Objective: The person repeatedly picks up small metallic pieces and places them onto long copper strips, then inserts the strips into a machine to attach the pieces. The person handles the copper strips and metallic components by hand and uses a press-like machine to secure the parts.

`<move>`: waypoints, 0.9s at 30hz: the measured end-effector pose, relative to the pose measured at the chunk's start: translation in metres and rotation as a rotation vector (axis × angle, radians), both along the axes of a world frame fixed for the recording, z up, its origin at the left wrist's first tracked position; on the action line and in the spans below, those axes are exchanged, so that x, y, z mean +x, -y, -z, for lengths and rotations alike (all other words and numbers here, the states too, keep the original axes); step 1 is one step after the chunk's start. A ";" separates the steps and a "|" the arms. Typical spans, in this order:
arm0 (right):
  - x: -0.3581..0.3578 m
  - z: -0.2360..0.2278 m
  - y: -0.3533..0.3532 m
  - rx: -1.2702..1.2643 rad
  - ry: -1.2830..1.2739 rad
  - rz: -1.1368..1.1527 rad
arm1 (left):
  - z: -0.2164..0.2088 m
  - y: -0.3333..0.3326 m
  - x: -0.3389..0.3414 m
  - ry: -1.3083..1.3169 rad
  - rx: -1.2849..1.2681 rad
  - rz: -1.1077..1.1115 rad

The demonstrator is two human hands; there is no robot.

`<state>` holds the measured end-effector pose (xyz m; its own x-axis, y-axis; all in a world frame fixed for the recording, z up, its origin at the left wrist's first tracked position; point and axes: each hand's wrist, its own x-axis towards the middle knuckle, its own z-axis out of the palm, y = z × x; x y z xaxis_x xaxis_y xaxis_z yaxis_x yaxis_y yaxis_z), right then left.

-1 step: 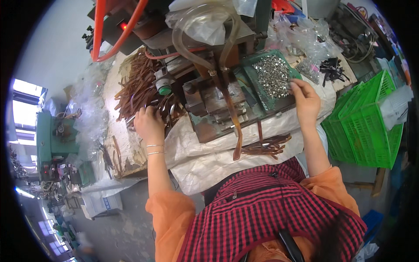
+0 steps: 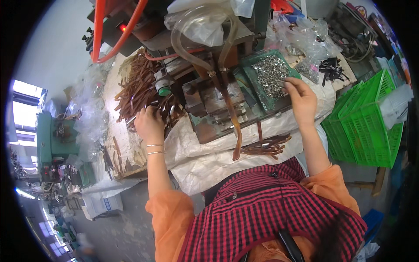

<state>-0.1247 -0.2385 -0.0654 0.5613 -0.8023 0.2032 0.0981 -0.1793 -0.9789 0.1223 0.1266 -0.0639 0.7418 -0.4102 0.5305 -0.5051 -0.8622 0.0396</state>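
Observation:
My left hand (image 2: pixel 149 125) rests at the near edge of a heap of brown straps (image 2: pixel 139 81), its fingers curled down and closed. Whatever those fingers hold is hidden. Over the right edge of a green tray (image 2: pixel 269 104) reaches my right hand (image 2: pixel 304 102), thumb and forefinger closed together beside the small silvery metal pieces (image 2: pixel 273 74). Anything in that pinch is too small to make out. Between my hands stands a press (image 2: pixel 214 98) with a dark metal die block. One brown strap (image 2: pixel 236 139) hangs from its front, its lower end over the white sheet.
More brown straps (image 2: pixel 268 146) lie on a white sheet (image 2: pixel 192 170) at the bench's front. A green plastic crate (image 2: pixel 362 122) stands at right. Black strips (image 2: pixel 334 70) and clear plastic bags (image 2: pixel 305 37) lie at the back right. Orange hoses (image 2: pixel 99 30) hang upper left.
My right hand has shifted slightly left, farther over the metal pieces in the tray. The left hand stays at the strap heap.

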 end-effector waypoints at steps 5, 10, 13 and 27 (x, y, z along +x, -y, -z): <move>0.051 -0.065 -0.045 -0.429 0.033 -0.199 | -0.009 0.002 -0.005 -0.227 0.069 -0.150; 0.076 -0.062 -0.086 -0.254 0.168 -0.205 | 0.018 0.000 -0.024 -0.269 -0.399 0.016; 0.074 -0.062 -0.102 -0.032 0.219 -0.215 | -0.019 0.027 -0.067 -0.428 -0.906 0.138; 0.054 -0.085 -0.067 -0.471 0.009 -0.389 | -0.073 0.111 -0.131 0.169 -0.521 0.991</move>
<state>-0.0707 -0.1717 0.0198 0.7917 -0.3616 0.4924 0.2510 -0.5423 -0.8018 -0.0087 0.0154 0.0096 0.1155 -0.4774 0.8711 -0.9894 0.0225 0.1435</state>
